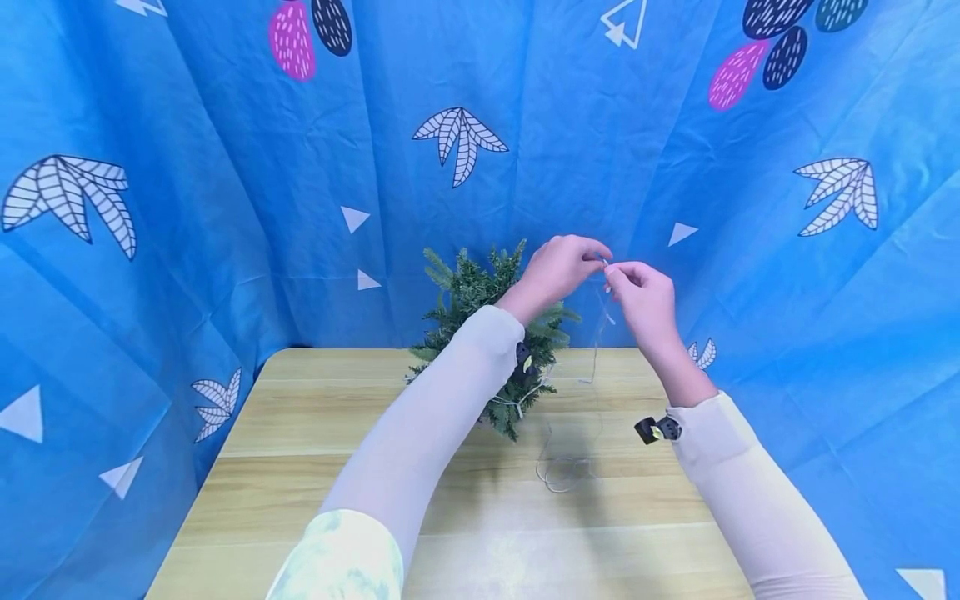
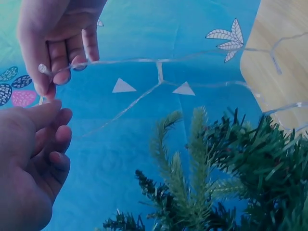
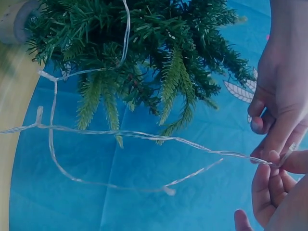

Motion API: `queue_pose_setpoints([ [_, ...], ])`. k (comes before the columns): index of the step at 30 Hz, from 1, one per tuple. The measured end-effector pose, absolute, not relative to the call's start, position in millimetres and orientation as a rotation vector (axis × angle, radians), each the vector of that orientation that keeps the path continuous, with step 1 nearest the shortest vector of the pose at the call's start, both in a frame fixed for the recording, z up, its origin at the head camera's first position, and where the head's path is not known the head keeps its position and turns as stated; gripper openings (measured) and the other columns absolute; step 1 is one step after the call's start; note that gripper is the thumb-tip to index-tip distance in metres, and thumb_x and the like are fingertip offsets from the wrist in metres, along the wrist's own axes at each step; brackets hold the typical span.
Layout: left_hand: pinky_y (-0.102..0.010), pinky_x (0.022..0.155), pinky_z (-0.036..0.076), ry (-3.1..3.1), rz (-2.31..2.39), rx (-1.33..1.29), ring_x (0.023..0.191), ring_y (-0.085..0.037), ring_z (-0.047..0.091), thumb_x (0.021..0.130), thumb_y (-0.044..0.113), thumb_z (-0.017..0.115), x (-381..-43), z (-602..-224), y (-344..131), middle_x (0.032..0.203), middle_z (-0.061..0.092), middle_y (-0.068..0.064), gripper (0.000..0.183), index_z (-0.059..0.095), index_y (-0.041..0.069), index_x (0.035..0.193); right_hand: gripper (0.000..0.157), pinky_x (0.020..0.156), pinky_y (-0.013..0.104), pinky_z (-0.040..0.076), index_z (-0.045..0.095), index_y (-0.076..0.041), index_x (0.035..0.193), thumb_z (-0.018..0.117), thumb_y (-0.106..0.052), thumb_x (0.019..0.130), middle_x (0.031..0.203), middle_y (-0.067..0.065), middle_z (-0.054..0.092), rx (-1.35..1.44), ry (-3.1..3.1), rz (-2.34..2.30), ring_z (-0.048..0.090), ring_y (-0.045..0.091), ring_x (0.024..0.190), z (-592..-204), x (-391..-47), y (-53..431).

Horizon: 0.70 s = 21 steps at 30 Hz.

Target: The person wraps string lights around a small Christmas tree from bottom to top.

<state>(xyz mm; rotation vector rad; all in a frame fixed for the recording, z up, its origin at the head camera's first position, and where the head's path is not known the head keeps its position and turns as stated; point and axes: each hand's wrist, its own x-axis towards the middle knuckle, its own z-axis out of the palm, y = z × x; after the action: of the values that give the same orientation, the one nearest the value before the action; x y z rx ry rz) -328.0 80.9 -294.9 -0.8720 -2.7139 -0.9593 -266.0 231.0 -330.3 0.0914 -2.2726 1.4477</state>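
A small green artificial Christmas tree (image 1: pixel 480 283) stands at the table's back, partly hidden behind the left arm. Thin clear string lights (image 3: pixel 130 134) with small bulbs hang from the tree and run to both hands. My left hand (image 1: pixel 555 271) reaches past the tree and pinches the wire between thumb and fingertips. Close beside it, my right hand (image 1: pixel 647 302) pinches the same wire near a small bulb. The fingertips of both hands nearly meet in the head view. In the left wrist view, the wire spans from the right hand (image 2: pixel 62 33) toward the table.
Loose wire (image 1: pixel 566 473) lies coiled on the wooden table (image 1: pixel 322 433), right of the tree. A blue patterned curtain (image 1: pixel 225 125) hangs behind and at both sides. In the right wrist view, the tree's round base (image 3: pixel 17 24) shows at the upper left.
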Motion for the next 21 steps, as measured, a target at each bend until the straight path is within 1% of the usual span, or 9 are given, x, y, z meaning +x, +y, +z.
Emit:
queue_pose_setpoints([
  [4, -0.024, 0.069, 0.045, -2.734, -0.929, -0.871, 0.081, -0.010, 0.059, 0.104, 0.029, 0.058, -331.9, -288.5, 81.0, 0.119, 0.072, 0.010, 0.024, 0.075, 0.025, 0.120, 0.040, 0.076, 0.026, 0.051, 0.072, -0.005, 0.110, 0.061, -0.042, 0.100, 0.090, 0.004, 0.070, 0.077, -2.287, 1.471, 0.061, 0.012, 0.082, -328.9, -264.0, 230.8],
  [6, -0.024, 0.069, 0.045, -2.750, -0.935, -0.855, 0.082, -0.010, 0.059, 0.104, 0.029, 0.058, -334.8, -283.3, 82.3, 0.121, 0.072, 0.009, 0.025, 0.075, 0.024, 0.122, 0.041, 0.076, 0.029, 0.050, 0.073, -0.004, 0.109, 0.061, -0.042, 0.100, 0.085, -0.002, 0.069, 0.084, -2.283, 1.476, 0.061, 0.013, 0.082, -329.1, -263.5, 230.0],
  [8, -0.024, 0.073, 0.047, -2.757, -0.953, -0.827, 0.088, -0.009, 0.061, 0.104, 0.030, 0.058, -338.3, -277.9, 83.4, 0.124, 0.071, 0.009, 0.026, 0.074, 0.024, 0.123, 0.041, 0.078, 0.032, 0.049, 0.073, -0.005, 0.107, 0.061, -0.044, 0.100, 0.083, -0.003, 0.068, 0.095, -2.278, 1.481, 0.061, 0.017, 0.083, -330.4, -263.2, 228.8],
  [10, -0.025, 0.079, 0.049, -2.754, -0.971, -0.795, 0.097, -0.007, 0.062, 0.103, 0.031, 0.059, -342.4, -272.7, 84.0, 0.125, 0.071, 0.009, 0.026, 0.074, 0.024, 0.124, 0.043, 0.094, 0.033, 0.045, 0.073, -0.006, 0.106, 0.060, -0.047, 0.100, 0.084, 0.000, 0.068, 0.111, -2.281, 1.468, 0.061, 0.020, 0.085, -332.7, -262.4, 228.2],
  [12, -0.025, 0.084, 0.050, -2.759, -0.998, -0.764, 0.105, -0.006, 0.063, 0.103, 0.031, 0.059, -346.7, -268.6, 83.5, 0.126, 0.070, 0.009, 0.027, 0.073, 0.024, 0.125, 0.044, 0.097, 0.036, 0.043, 0.072, -0.007, 0.106, 0.060, -0.049, 0.099, 0.085, 0.002, 0.068, 0.114, -2.296, 1.462, 0.061, 0.021, 0.086, -336.3, -259.9, 228.2],
  [14, -0.026, 0.086, 0.051, -2.765, -1.030, -0.734, 0.109, -0.006, 0.063, 0.103, 0.031, 0.059, -350.8, -266.1, 81.7, 0.126, 0.070, 0.010, 0.027, 0.073, 0.025, 0.125, 0.044, 0.098, 0.035, 0.044, 0.073, -0.008, 0.108, 0.059, -0.050, 0.100, 0.086, 0.003, 0.069, 0.106, -2.313, 1.454, 0.062, 0.019, 0.086, -340.3, -256.9, 228.6],
  [15, -0.026, 0.085, 0.051, -2.775, -1.044, -0.719, 0.109, -0.006, 0.063, 0.103, 0.032, 0.058, -352.4, -265.0, 80.3, 0.127, 0.069, 0.010, 0.028, 0.072, 0.025, 0.126, 0.044, 0.098, 0.034, 0.044, 0.073, -0.009, 0.109, 0.059, -0.049, 0.100, 0.086, 0.003, 0.069, 0.102, -2.321, 1.450, 0.062, 0.018, 0.087, -342.4, -255.3, 228.8],
  [17, -0.026, 0.084, 0.050, -2.786, -1.053, -0.686, 0.108, -0.006, 0.062, 0.103, 0.033, 0.058, -355.9, -263.5, 77.1, 0.128, 0.069, 0.012, 0.029, 0.072, 0.028, 0.127, 0.042, 0.082, 0.033, 0.049, 0.073, -0.010, 0.111, 0.059, -0.049, 0.100, 0.087, 0.002, 0.069, 0.089, -2.334, 1.458, 0.061, 0.017, 0.087, -346.8, -251.9, 229.4],
  [21, -0.029, 0.083, 0.045, -2.810, -1.044, -0.615, 0.105, -0.005, 0.061, 0.102, 0.038, 0.058, -361.1, -258.4, 69.9, 0.129, 0.067, 0.016, 0.029, 0.070, 0.035, 0.128, 0.043, 0.079, 0.028, 0.049, 0.073, -0.012, 0.113, 0.059, -0.050, 0.100, 0.089, 0.004, 0.069, 0.087, -2.354, 1.471, 0.061, 0.018, 0.089, -355.7, -246.1, 230.7],
])
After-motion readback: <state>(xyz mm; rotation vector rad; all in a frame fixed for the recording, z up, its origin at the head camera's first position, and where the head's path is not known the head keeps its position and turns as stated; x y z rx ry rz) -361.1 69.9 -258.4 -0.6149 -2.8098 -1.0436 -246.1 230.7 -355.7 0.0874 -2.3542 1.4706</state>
